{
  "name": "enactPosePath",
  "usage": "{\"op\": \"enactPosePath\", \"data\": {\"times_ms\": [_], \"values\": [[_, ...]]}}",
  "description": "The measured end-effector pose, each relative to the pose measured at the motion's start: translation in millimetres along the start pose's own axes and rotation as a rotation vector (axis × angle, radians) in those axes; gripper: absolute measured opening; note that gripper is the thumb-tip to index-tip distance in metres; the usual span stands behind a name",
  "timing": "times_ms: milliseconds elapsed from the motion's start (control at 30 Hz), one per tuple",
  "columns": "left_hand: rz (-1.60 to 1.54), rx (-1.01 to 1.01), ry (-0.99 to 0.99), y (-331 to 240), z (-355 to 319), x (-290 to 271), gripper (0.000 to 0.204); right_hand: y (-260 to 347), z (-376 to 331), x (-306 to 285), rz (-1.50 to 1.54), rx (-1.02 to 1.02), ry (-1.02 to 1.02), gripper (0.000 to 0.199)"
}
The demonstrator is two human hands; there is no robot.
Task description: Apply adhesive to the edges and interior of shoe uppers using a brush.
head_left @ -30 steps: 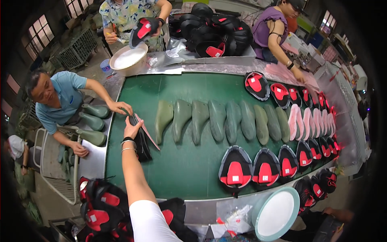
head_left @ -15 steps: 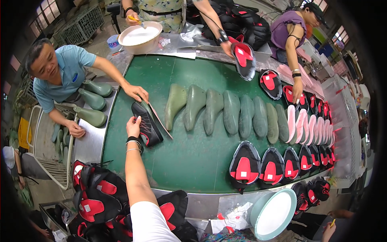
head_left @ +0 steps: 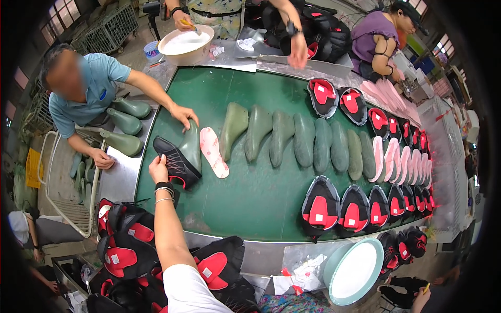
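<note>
My left hand [head_left: 158, 168] pinches the edge of a black shoe upper [head_left: 177, 163] with red lining, held tilted above the green table. Against it stands a green shoe last [head_left: 192, 145], its top gripped by a co-worker's hand [head_left: 183, 116]; whether its lower end is inside the upper I cannot tell. Flat beside the last lies a pink insole [head_left: 214, 152]. At the lower right rim, my right hand [head_left: 421, 299] is closed around a yellow-handled tool [head_left: 426, 288], its tip unclear.
Green lasts [head_left: 257, 135] line the middle of the table [head_left: 245, 203], followed by pink insoles [head_left: 389, 159]. Uppers [head_left: 319, 208] flank them in near and far rows. A teal basin [head_left: 330, 274] of white liquid stands at the near edge, beside piled uppers [head_left: 122, 255]. Co-workers surround the table.
The upper in my left hand has turned and shifted left. The insole now lies flat, and the co-worker grips the last. Across the table, another upper has been laid in the far row.
</note>
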State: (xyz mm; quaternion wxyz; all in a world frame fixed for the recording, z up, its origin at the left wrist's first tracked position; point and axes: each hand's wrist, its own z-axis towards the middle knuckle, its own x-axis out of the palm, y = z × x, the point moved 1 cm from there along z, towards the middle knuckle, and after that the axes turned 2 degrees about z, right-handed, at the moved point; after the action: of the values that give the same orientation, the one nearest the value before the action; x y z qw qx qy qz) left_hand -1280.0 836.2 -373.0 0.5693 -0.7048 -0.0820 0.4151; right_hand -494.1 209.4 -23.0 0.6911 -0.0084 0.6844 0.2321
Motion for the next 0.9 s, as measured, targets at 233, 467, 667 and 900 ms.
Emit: {"op": "enactPosePath", "data": {"times_ms": [233,467,667,900], "values": [[-0.922,-0.075,0.461,-75,-5,-95,0.022,6,-6,11,0.093,-0.022,0.03,0.02],[-0.957,-0.123,0.779,-184,-164,-139,0.028,90,-38,23,0.611,-0.067,0.045,0.024],[-0.986,-0.436,1.011,-252,-324,-166,0.029,136,-88,3,0.643,-0.36,0.223,0.022],[-0.896,-0.406,1.286,-280,-512,-197,0.029,120,-121,0,0.849,-0.48,0.606,0.014]]}}
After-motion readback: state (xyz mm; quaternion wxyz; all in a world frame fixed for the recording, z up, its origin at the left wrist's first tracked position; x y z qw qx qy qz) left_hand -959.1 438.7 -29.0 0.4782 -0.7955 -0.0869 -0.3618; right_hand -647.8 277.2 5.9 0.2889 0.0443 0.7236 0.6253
